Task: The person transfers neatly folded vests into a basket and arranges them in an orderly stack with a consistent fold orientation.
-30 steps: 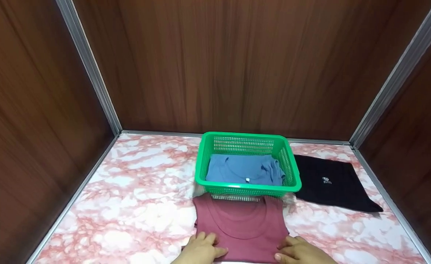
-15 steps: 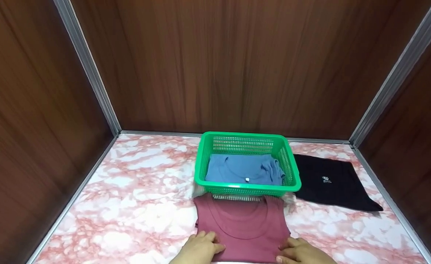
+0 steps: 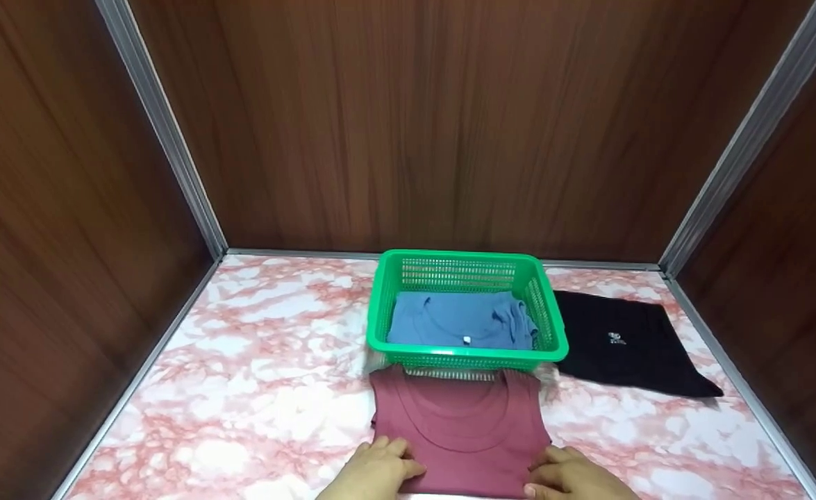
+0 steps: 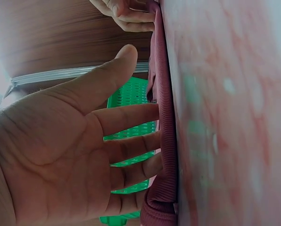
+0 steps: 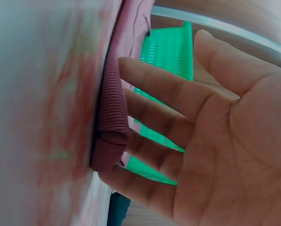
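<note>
A maroon sleeveless top (image 3: 463, 462), folded flat with its round neckline toward the back, lies on the table in front of the green basket. My left hand (image 3: 380, 469) rests its fingertips on the top's left side. On the right side my right hand (image 3: 571, 476) touches it the same way. In the left wrist view the fingers (image 4: 131, 120) are spread and meet the cloth beside its ribbed edge (image 4: 166, 117). The right wrist view has the fingers (image 5: 154, 80) extended against the folded ribbed edge (image 5: 113, 108), thumb raised off the cloth.
Just beyond the top stands a green plastic basket (image 3: 467, 355) holding a folded blue shirt (image 3: 460, 319). A folded black garment (image 3: 630, 347) with a small white print lies to its right. Brown wood panels (image 3: 408, 125) enclose the pink-and-white marbled table (image 3: 255, 389) at the back and sides.
Both hands stay on the maroon top with hardly any movement. The head view shifts very slightly; the basket, the blue shirt and the black garment stay in place.
</note>
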Action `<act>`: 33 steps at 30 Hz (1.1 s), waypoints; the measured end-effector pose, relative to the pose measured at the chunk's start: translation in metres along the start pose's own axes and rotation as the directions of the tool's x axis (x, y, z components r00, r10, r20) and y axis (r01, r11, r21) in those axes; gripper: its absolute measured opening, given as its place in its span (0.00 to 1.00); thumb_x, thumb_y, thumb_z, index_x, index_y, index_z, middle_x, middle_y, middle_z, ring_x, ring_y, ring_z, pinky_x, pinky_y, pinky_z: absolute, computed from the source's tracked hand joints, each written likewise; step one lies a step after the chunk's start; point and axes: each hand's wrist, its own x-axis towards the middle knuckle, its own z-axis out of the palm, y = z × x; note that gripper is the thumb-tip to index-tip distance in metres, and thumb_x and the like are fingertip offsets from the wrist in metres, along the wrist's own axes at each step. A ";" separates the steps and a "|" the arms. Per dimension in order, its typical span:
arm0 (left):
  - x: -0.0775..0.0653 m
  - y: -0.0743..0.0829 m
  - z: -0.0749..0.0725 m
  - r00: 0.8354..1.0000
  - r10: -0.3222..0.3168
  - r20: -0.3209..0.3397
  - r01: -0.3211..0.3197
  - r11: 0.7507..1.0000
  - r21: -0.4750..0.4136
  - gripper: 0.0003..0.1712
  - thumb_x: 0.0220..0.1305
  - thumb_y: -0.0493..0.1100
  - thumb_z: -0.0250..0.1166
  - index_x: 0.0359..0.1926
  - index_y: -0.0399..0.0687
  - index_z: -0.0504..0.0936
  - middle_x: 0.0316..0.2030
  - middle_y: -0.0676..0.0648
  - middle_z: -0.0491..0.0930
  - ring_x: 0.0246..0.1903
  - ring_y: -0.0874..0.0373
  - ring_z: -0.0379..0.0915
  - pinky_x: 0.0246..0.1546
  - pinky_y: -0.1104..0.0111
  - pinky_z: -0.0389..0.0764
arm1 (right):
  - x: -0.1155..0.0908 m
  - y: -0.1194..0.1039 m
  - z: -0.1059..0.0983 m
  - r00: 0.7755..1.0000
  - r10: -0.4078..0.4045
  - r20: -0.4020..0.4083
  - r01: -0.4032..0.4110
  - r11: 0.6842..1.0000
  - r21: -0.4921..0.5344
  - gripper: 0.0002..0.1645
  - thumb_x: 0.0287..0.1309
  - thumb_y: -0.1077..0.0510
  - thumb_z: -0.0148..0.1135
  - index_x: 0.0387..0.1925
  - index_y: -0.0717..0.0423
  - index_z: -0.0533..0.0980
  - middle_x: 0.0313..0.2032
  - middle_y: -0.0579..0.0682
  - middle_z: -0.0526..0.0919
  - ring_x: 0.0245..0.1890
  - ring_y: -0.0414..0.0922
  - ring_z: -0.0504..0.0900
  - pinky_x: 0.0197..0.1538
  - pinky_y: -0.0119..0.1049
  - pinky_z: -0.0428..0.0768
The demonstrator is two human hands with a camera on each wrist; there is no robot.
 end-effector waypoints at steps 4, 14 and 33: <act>-0.002 -0.001 -0.001 1.000 0.001 0.012 0.000 1.000 -0.024 0.24 0.51 0.59 0.69 0.52 0.68 0.83 0.45 0.58 0.76 0.42 0.61 0.67 0.35 0.64 0.70 | 0.001 0.002 0.002 0.996 -0.061 -0.058 0.061 0.998 -0.002 0.14 0.62 0.49 0.61 0.40 0.52 0.85 0.38 0.46 0.80 0.39 0.39 0.75 0.40 0.36 0.76; -0.002 -0.003 -0.004 1.000 0.003 0.025 0.000 0.993 -0.118 0.28 0.51 0.67 0.66 0.52 0.63 0.83 0.46 0.58 0.77 0.44 0.61 0.69 0.39 0.63 0.72 | 0.008 -0.005 0.000 0.983 0.182 -0.031 -0.179 0.980 0.085 0.13 0.61 0.45 0.61 0.38 0.47 0.84 0.35 0.34 0.80 0.37 0.36 0.76 0.40 0.37 0.76; -0.009 -0.018 -0.022 0.968 -0.239 -0.079 0.181 0.878 -0.443 0.35 0.57 0.66 0.62 0.58 0.50 0.78 0.51 0.52 0.78 0.51 0.54 0.74 0.53 0.55 0.76 | 0.018 -0.008 -0.012 0.746 0.646 -0.164 -0.587 0.753 0.296 0.22 0.57 0.49 0.66 0.50 0.56 0.80 0.47 0.50 0.84 0.45 0.52 0.81 0.47 0.47 0.77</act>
